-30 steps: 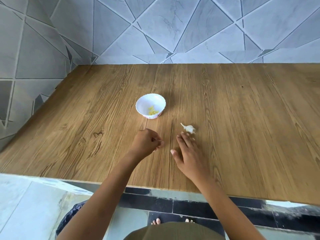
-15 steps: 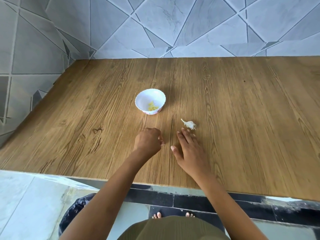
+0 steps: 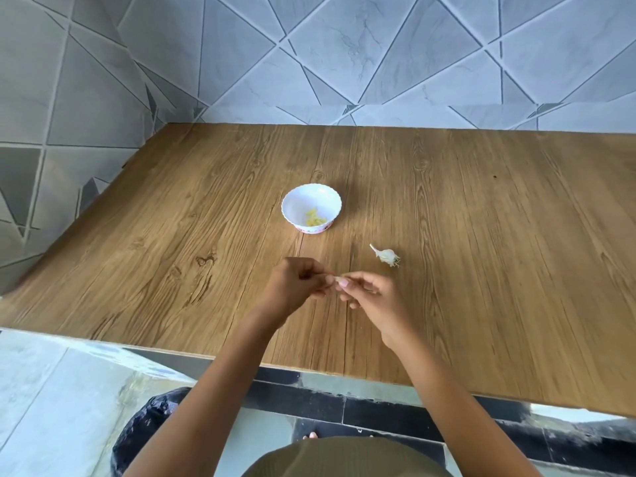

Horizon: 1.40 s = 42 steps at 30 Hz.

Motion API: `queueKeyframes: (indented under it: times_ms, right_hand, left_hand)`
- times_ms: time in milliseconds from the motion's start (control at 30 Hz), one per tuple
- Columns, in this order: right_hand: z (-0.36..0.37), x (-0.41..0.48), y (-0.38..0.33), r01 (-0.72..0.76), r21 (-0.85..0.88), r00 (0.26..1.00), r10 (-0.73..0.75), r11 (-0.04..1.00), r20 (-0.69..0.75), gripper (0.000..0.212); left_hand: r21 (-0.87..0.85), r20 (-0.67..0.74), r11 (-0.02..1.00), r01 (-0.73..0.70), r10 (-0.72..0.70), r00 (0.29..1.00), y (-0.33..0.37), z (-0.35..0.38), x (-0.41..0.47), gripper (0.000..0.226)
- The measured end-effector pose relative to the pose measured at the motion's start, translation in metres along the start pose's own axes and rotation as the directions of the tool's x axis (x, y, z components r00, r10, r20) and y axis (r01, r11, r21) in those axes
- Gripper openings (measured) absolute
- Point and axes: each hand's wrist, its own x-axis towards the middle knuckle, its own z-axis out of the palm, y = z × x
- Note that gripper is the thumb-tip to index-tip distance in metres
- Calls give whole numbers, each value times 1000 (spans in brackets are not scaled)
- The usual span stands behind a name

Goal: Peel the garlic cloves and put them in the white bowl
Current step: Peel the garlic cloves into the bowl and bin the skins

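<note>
A small white bowl [image 3: 296,208] with a scalloped rim stands mid-table, and a few pale yellow peeled cloves [image 3: 315,218] lie in its bottom. Right of it and nearer to me lies a whitish garlic remnant [image 3: 386,255] with stem and roots. Just above the wood, my left hand [image 3: 296,286] and my right hand [image 3: 375,295] meet fingertip to fingertip. Between them they pinch a small pale garlic clove [image 3: 337,279], mostly hidden by the fingers.
The wooden table [image 3: 481,256] runs to grey tiled walls [image 3: 344,56] at the back and left. Its front edge is close to my body. Below that edge sits a black bin bag [image 3: 151,421] on the tiled floor.
My right hand lifted off the table and came left to meet the left hand. Both now pinch the clove that the left hand held alone. The camera tilted up slightly.
</note>
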Motion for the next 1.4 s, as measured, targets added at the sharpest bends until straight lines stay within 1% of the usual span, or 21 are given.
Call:
queueKeyframes:
  times_ms: [133, 200, 267, 333, 433, 500, 533, 567, 600, 633, 667, 700, 767, 833, 967, 1033, 1133, 1167, 1233, 1300, 1400]
  right_hand:
    - [1, 3, -2, -72, 89, 996, 66, 993, 59, 5]
    - [1, 6, 2, 3, 12, 997, -4, 1000, 81, 7]
    - [3, 9, 9, 173, -160, 984, -163, 972, 72, 15]
    - [5, 10, 15, 347, -307, 937, -345, 886, 61, 15]
    - [9, 9, 19, 555, -509, 795, -600, 658, 90, 14]
    - [7, 13, 22, 599, -589, 730, -672, 542, 123, 13]
    - [6, 14, 23, 590, -589, 739, -663, 552, 119, 13]
    - [6, 14, 23, 553, -551, 786, -611, 625, 95, 13]
    - [7, 12, 20, 464, -478, 864, -501, 746, 57, 13]
    - [7, 11, 14, 303, -345, 949, -315, 888, 24, 13]
    - [8, 10, 8, 104, -180, 995, -102, 978, 21, 12]
    - [7, 10, 3, -84, -15, 996, 84, 996, 39, 11]
    - [4, 14, -5, -285, 180, 957, 271, 941, 99, 12]
    - [2, 16, -11, -381, 271, 924, 355, 884, 142, 14]
    - [-1, 15, -15, -538, 391, 843, 487, 747, 228, 13]
    - [0, 15, -13, -519, 402, 854, 467, 754, 227, 12]
    - [4, 13, -6, -292, 191, 956, 284, 937, 70, 11]
    - [5, 13, -4, -207, 121, 978, 206, 971, 25, 11]
    - [7, 11, 0, -89, 67, 996, 90, 994, -9, 13]
    - [7, 10, 2, -30, 55, 1000, 30, 998, 0, 13]
    - [6, 11, 3, -59, 179, 996, 47, 982, 72, 12]
  left_hand:
    - [66, 51, 997, -35, 31, 998, 0, -4, 0, 9]
    - [75, 75, 996, -38, 32, 997, 1, -4, -1, 8]
    - [40, 73, 999, 9, -12, 997, 2, -3, -1, 9]
    - [-24, 71, 996, 87, -85, 994, 2, 0, -1, 12]
    - [-137, 117, 968, 212, -197, 973, 0, 2, -1, 15]
    - [-219, 156, 934, 282, -252, 955, -2, 2, -1, 16]
    - [-240, 163, 924, 296, -262, 951, -3, 2, 0, 15]
    - [-228, 151, 935, 272, -242, 958, -4, 2, 0, 14]
    - [-153, 107, 970, 188, -173, 979, -6, 3, 1, 12]
    - [-16, 50, 999, 51, -50, 997, -9, 3, 3, 10]
    - [147, 13, 983, -111, 110, 994, -11, 3, 4, 9]
    - [275, 8, 925, -261, 269, 963, -13, 3, 5, 9]
    - [368, 55, 802, -470, 486, 872, -16, 2, 7, 6]
    - [418, 97, 698, -582, 603, 792, -19, 1, 10, 2]
    - [503, 168, 554, -663, 690, 704, -26, -2, 14, 10]
    - [476, 175, 565, -674, 691, 702, -26, -1, 15, 5]
    - [363, 92, 726, -584, 595, 798, -26, 0, 16, 4]
    - [305, 66, 805, -509, 516, 854, -25, 1, 16, 6]
    - [88, 71, 960, -267, 262, 963, -19, 2, 15, 10]
    - [-122, 150, 992, -29, 47, 988, -13, 0, 14, 13]
    - [-301, 277, 937, 176, -91, 957, -7, -3, 14, 15]
